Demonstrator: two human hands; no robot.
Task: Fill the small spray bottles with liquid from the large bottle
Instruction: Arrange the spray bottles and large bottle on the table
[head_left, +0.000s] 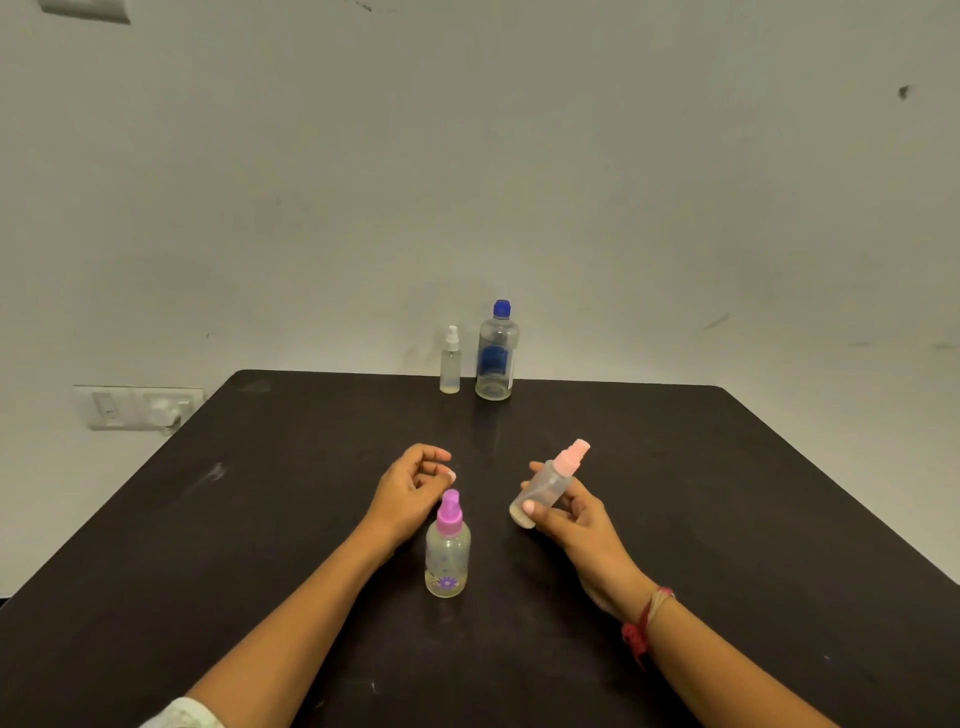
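The right hand clasps the pink-capped spray bottle tilted toward one o'clock, the left hand loosely curled, empty; unscrewing likely follows, large bottle waiting at twelve.

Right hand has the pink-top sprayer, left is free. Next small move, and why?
Probably bring the left hand across to twist the pink spray head off the small bottle that the right hand holds tilted above the table. Its head is on, so nothing can be poured in, and the large bottle at the far edge is capped too.
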